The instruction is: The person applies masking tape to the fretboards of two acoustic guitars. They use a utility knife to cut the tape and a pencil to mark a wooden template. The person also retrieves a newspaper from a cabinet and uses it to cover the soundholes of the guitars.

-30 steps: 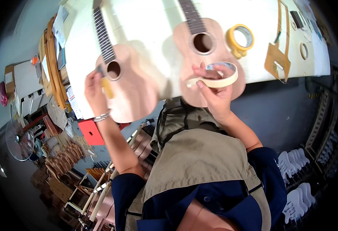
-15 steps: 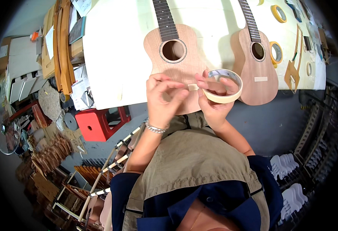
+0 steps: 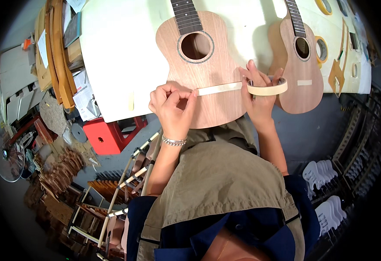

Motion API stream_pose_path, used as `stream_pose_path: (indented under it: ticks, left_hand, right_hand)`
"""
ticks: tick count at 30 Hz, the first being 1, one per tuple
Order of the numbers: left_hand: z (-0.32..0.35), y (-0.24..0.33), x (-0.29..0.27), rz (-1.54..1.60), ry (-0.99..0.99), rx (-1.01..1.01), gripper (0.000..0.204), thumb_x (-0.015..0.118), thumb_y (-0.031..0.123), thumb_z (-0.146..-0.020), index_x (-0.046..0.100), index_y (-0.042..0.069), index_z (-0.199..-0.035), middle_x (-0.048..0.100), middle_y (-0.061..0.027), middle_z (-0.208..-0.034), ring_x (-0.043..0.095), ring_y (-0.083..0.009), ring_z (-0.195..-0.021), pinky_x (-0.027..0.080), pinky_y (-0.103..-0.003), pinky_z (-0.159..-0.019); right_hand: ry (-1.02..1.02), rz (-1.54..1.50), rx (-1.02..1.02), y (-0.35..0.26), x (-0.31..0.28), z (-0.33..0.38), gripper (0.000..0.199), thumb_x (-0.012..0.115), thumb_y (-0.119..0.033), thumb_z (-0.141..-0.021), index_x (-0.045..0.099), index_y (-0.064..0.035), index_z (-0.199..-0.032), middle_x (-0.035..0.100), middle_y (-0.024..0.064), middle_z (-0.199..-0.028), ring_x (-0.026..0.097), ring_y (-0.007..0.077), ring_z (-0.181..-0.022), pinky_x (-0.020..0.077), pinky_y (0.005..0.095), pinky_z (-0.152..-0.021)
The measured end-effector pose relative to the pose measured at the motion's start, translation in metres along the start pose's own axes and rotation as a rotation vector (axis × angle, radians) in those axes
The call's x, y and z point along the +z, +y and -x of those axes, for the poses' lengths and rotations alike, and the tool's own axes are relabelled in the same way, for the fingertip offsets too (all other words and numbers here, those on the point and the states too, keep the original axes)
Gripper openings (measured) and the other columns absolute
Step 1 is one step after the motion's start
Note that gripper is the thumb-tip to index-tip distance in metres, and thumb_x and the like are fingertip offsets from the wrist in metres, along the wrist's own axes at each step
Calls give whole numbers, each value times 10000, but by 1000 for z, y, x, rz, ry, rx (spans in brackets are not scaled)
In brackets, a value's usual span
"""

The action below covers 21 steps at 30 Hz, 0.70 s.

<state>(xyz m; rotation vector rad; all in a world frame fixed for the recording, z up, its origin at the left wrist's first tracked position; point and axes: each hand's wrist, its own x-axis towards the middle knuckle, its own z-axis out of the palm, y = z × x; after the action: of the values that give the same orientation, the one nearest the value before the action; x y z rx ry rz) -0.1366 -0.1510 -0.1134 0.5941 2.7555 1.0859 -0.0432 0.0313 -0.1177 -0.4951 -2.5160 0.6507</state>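
My left hand (image 3: 171,108) pinches the free end of a pale strip of masking tape (image 3: 219,88). The strip stretches straight across the lower body of an unfinished ukulele (image 3: 212,111), below its sound hole; whether it touches the wood I cannot tell. On the other side my right hand (image 3: 260,104) has the masking tape roll (image 3: 267,90) hooked over its fingers, close to the ukulele's right edge. A second ukulele (image 3: 295,93) lies to the right, with a short light strip (image 3: 304,82) on its lower body.
Both ukuleles lie on a pale-covered table (image 3: 116,78). Tape rolls (image 3: 321,50) and a wooden template (image 3: 337,76) are at its right. A red stool (image 3: 101,137) stands below the left front edge. A rack (image 3: 125,185) is left of my body; white guitar-shaped pieces (image 3: 320,176) hang right.
My hands have moved apart, drawing a length of tape out between them. The roll has shifted right and tilted in my right hand. The whole view has shifted slightly.
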Motion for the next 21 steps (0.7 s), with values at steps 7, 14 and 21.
stream_pose_path:
  ticks: [7,14,21]
  left_hand:
    - [-1,2,4,-1,25,-25,163,783,206,-659,641,129,-639,478,3,-836,429,-205,-879,273,-353,-801]
    - [9,-1,9,3,219,25,192,762,192,-686,677,150,-853,505,-20,-986,449,-218,-916,289,-366,-815]
    - [40,-10,-10,-609,-56,73,372,484,396,-906,551,311,-1262,323,-145,-1363,270,-323,-1274,118,-557,-1047]
  right_hand:
    - [-47,30,-27,7,5,-1,580,644,-1,-710,531,-139,-1262,634,-27,-880,582,150,-811,152,526,-1087]
    - [-50,72,-60,9,9,2,587,642,-13,-700,545,-181,-1253,591,4,-908,555,170,-826,210,527,-1064]
    - [-67,90,-59,12,11,4,536,618,0,-710,567,-163,-1218,594,12,-921,556,185,-822,217,526,-1060]
